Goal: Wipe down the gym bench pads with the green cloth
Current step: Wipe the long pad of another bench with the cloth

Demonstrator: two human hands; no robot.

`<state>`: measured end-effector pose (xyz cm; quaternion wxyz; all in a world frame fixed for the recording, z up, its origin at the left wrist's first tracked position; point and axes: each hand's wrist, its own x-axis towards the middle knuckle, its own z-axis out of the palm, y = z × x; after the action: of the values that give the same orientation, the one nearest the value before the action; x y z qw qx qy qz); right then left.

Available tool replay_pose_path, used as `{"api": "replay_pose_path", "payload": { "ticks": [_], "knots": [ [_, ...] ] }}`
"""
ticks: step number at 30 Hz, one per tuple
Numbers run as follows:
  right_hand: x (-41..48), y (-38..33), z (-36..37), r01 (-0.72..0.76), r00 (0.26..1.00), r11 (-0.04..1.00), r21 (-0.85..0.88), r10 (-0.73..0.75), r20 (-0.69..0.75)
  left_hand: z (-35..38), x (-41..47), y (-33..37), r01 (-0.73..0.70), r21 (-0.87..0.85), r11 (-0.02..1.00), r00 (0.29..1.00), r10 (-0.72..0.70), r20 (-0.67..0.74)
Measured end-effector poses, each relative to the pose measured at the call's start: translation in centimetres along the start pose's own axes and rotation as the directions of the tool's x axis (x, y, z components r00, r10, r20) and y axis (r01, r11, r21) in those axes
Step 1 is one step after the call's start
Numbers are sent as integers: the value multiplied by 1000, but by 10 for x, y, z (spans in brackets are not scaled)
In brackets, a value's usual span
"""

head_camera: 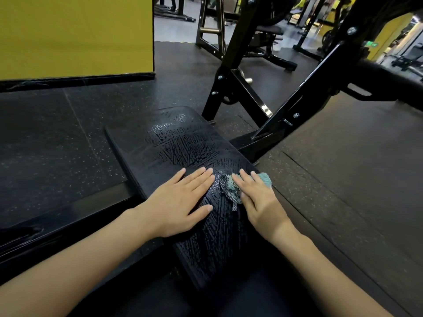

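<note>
A black bench pad (pixel 183 145) runs from the lower middle of the view toward the upper left, its surface streaked with wet marks. My left hand (pixel 183 200) lies flat on the pad with straight fingers. Just to its right, my right hand (pixel 256 197) presses the green cloth (pixel 231 187) onto the pad's right edge with extended fingers. The cloth is bunched, and a bit of it shows past my fingers at the right.
A black steel rack frame (pixel 242 88) stands beyond the pad, with a bar (pixel 389 83) crossing at the upper right. A yellow wall (pixel 75 33) with a black base rises at the upper left. Dark rubber floor (pixel 343 179) surrounds the bench. More gym machines stand far back.
</note>
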<state>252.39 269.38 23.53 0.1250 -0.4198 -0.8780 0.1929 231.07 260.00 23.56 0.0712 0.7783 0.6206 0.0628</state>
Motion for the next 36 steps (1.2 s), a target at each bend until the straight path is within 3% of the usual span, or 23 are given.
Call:
{"api": "replay_pose_path", "payload": {
  "ticks": [4, 13, 21, 27, 32, 36],
  "knots": [
    [-28, 0, -3, -6, 1000, 997, -76, 6, 7, 3, 7, 7, -29, -8, 1000, 1000, 29, -4],
    [-124, 5, -8, 39, 997, 999, -37, -41, -60, 6, 5, 6, -43, -2, 999, 999, 43, -26],
    [-57, 20, -13, -17, 998, 997, -71, 12, -69, 6, 5, 5, -53, -4, 999, 998, 53, -23],
    [10, 22, -17, -134, 991, 988, -73, 135, 11, 6, 5, 3, -63, -33, 997, 997, 62, -35],
    [-10, 21, -15, -156, 986, 975, -156, 163, 32, 4, 5, 4, -57, -11, 998, 998, 57, -11],
    [-64, 18, -19, -44, 998, 997, -57, 42, -41, 6, 4, 3, -54, 1, 999, 998, 54, -11]
  ]
}}
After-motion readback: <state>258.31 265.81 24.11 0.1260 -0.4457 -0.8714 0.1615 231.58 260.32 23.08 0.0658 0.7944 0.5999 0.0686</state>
